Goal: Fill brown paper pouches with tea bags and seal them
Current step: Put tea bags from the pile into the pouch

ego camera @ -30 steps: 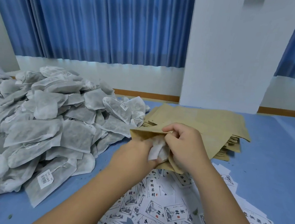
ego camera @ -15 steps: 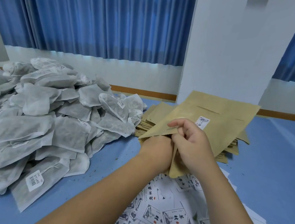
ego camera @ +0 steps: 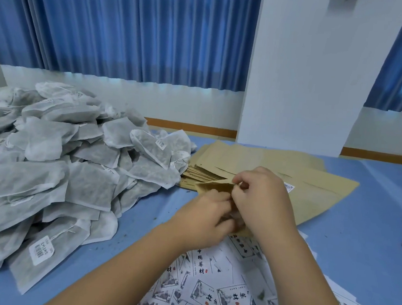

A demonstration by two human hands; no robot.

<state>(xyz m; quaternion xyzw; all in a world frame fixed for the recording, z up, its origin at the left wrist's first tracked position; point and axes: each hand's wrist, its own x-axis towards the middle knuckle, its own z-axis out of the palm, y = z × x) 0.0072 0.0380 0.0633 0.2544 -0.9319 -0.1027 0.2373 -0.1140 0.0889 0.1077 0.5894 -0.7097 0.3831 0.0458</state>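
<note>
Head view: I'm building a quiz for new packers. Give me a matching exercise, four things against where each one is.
Things
1. tea bag pile
2. stack of empty pouches
3. printed labels
4. open pouch

Places
A. under the forearms, nearest the camera
B. gripped by the left hand and the right hand
C. heaped on the left of the table
D. behind the hands, mid-table

Pairs: 1-C; 2-D; 3-A; 4-B
</note>
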